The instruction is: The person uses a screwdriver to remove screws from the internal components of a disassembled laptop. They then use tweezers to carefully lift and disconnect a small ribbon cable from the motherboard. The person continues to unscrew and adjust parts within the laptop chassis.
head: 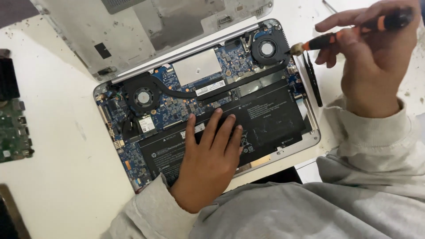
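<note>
We see the left hand (211,155) pressed flat, fingers spread, on the opened laptop's (203,102) black battery (265,117) (right fan (267,48) exposed); the right hand (376,57) grips an orange-black screwdriver (349,33).

1 head camera looks steeply down, close, at the opened laptop (208,102) on the table (57,146).

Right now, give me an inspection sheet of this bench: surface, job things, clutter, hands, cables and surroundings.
Surface: white table, specks and smudges.
Job's things: opened laptop, base exposed; two fans, black battery; detached bottom cover behind it.
Clutter: green circuit board at the left edge; black tweezers beside the laptop.
Hands: left hand flat on the battery; right hand grips an orange and black screwdriver, tip near the right fan.
Cables: thin fan wires only.
Surroundings: grey sleeves.
</note>
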